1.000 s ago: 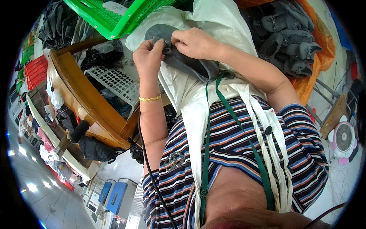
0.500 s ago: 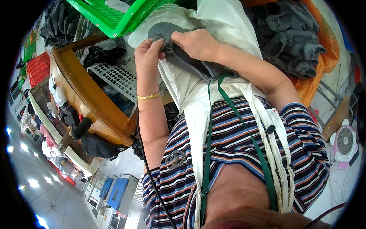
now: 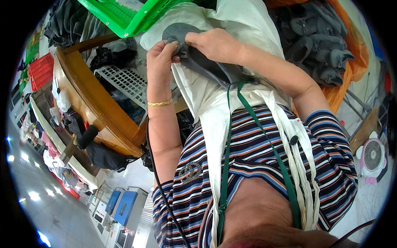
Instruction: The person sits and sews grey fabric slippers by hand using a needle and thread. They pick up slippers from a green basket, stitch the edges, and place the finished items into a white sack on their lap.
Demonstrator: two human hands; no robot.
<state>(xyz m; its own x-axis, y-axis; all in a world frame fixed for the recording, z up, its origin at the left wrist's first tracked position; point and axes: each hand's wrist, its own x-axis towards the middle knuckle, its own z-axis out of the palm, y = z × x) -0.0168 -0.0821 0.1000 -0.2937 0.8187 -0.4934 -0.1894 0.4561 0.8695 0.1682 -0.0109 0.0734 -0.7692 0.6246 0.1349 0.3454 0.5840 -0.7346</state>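
A soft grey shoe (image 3: 209, 69) lies across my lap on the white apron (image 3: 235, 20), its rounded end pointing away to the left and its opening nearer my waist. My left hand (image 3: 160, 60) pinches a small gathered bit on the shoe's upper between thumb and fingers. Just to the right, my right hand (image 3: 217, 44) is closed on the same upper, its thumb and forefinger pressed together. Whatever small thing may be between the fingertips is hidden.
A green plastic basket (image 3: 128, 25) stands beyond my lap. At the right, an orange sack (image 3: 355, 66) holds several grey shoes (image 3: 314, 45). A wooden drawer frame (image 3: 95, 103) and a white plastic grid (image 3: 124, 84) are at the left. A small fan (image 3: 372, 155) sits at the far right.
My right hand has lifted slightly and its forearm has moved a little to the right. The left hand keeps its pinch, and the shoe has barely shifted.
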